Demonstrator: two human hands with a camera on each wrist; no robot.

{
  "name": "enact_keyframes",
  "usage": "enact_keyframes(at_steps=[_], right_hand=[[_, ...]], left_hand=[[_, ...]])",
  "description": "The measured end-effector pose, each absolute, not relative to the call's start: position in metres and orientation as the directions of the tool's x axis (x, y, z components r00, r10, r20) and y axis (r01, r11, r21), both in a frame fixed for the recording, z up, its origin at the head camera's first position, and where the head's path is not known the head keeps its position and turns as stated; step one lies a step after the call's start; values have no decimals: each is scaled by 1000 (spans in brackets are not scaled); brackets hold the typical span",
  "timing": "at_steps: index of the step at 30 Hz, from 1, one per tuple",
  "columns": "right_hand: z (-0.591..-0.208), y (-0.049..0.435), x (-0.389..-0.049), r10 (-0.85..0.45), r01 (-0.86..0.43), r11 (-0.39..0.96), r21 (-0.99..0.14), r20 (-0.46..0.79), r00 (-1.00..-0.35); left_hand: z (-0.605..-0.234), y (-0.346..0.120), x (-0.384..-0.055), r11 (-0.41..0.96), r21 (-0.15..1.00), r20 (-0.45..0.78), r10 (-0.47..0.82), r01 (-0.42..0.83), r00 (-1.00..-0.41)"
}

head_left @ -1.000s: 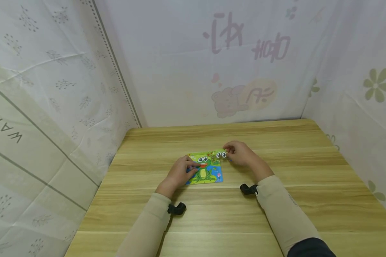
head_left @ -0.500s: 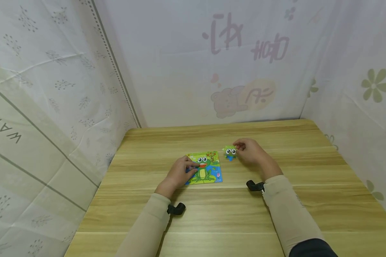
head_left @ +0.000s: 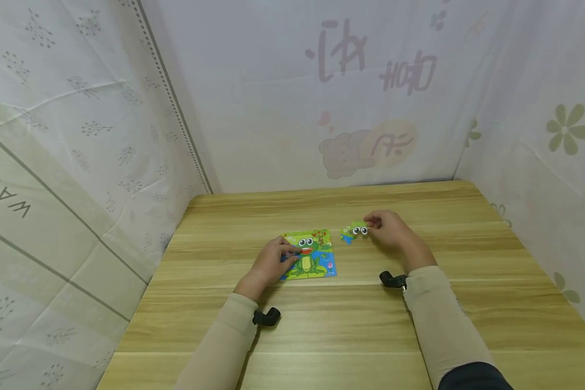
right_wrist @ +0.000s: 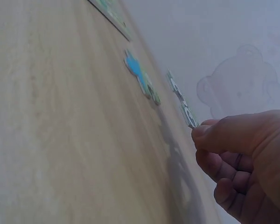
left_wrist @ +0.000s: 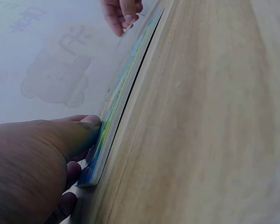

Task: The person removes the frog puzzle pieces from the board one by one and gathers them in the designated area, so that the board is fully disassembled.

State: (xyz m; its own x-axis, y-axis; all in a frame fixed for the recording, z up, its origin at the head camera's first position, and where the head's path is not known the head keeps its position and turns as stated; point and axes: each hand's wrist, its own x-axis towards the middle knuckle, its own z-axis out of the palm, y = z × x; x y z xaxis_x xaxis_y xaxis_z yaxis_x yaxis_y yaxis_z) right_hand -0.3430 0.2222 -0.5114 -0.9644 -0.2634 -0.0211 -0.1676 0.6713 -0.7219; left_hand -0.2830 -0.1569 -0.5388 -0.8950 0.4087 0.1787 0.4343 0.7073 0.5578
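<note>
The work looks unfinished: two pieces are off the board (head_left: 324,265), and whether others sit in it, I cannot tell. The right hand (head_left: 389,230) pinches the eye piece (head_left: 358,231) at its fingertips, above the desk (head_left: 331,330). The blue-edged piece (head_left: 347,239) lies near it. The left hand (head_left: 270,262) grips the board's left side.

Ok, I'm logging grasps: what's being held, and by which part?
The right hand pinches the eyed puzzle piece by its right end; the left hand rests on the frog puzzle.
</note>
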Motion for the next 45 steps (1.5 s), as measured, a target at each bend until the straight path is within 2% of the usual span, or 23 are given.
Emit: enact_keyframes(at_steps=[18, 45], right_hand=[[-517, 247, -344, -280, -169, 695, -699, -47, -959], [-516, 247, -341, -271, -151, 698, -699, -62, -961]], left_hand=[[-538, -157, -282, 712, 565, 165, 398, 417, -902], [-541, -156, -285, 706, 589, 138, 391, 393, -910]])
